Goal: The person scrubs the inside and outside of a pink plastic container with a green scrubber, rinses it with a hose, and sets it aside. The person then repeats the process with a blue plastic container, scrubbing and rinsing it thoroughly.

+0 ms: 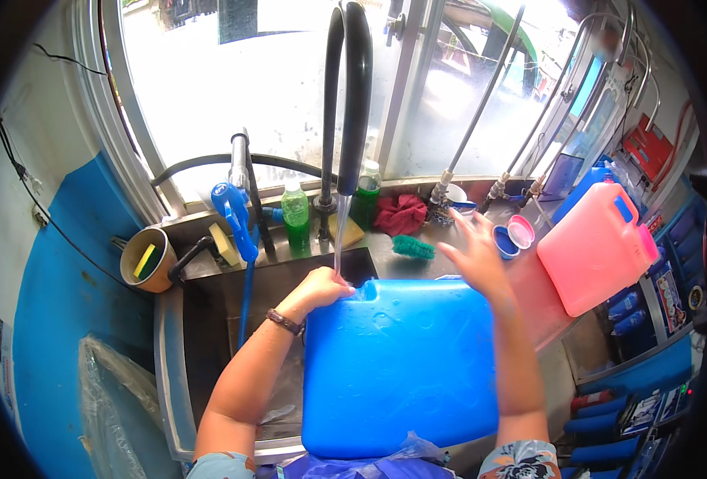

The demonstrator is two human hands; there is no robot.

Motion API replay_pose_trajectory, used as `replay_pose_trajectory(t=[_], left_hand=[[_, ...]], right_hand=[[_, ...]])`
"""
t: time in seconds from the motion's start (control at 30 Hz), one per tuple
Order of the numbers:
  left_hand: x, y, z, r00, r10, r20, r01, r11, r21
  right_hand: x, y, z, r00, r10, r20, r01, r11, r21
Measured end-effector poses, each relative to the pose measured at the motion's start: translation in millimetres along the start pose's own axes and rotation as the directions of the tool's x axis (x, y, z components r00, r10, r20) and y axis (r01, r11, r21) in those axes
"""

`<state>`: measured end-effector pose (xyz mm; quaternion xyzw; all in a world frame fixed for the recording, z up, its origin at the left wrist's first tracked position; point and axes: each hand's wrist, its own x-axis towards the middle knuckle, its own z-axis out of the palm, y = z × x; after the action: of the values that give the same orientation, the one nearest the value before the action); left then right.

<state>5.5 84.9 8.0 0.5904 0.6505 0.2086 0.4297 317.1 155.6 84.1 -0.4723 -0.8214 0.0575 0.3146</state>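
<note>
A large blue plastic water container (pixel 401 367) lies on its side in front of me, partly over the sink (pixel 176 383). My left hand (pixel 326 288) is closed around its upper left corner, where the container's mouth seems to be; the fingertips are partly hidden. Water from the black faucet (pixel 355 120) runs down right at that hand. My right hand (pixel 479 254) is raised past the container's far right corner, empty, fingers spread. Near its fingers lie a green bristle brush (pixel 413 247), a blue lid (pixel 506 243) and a pink lid (pixel 520 230).
A pink water container (pixel 597 249) stands on the counter at the right. Behind the sink are green liquid bottles (pixel 296 215), a dark red cloth (pixel 400 214) and a blue spray gun (pixel 233 215). A brown pot (pixel 147 259) with sponges sits at left.
</note>
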Motion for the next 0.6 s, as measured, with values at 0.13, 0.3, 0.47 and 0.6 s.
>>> replay_pose_trajectory(t=[0.13, 0.3, 0.47, 0.6], left_hand=[[7.7, -10.9, -2.2, 0.999, 0.038, 0.025, -0.033, 0.987, -0.155], [32.0, 21.3, -16.7, 0.983, 0.182, -0.023, -0.183, 0.977, -0.111], [20.9, 92.0, -39.2, 0.887, 0.452, -0.094, -0.393, 0.846, 0.361], [-16.2, 122.3, -44.7, 0.832, 0.527, -0.173, -0.470, 0.836, 0.284]], right_hand=[[-118.3, 71.5, -49.1, 0.862, 0.492, -0.122, -0.503, 0.859, -0.093], [-247.2, 87.1, -38.9, 0.443, 0.701, 0.559, -0.685, -0.138, 0.716], [-266.9, 79.0, -26.8, 0.703, 0.702, 0.111, -0.441, 0.309, 0.843], [-267.3, 91.7, -12.8, 0.652, 0.756, -0.066, -0.334, 0.363, 0.870]])
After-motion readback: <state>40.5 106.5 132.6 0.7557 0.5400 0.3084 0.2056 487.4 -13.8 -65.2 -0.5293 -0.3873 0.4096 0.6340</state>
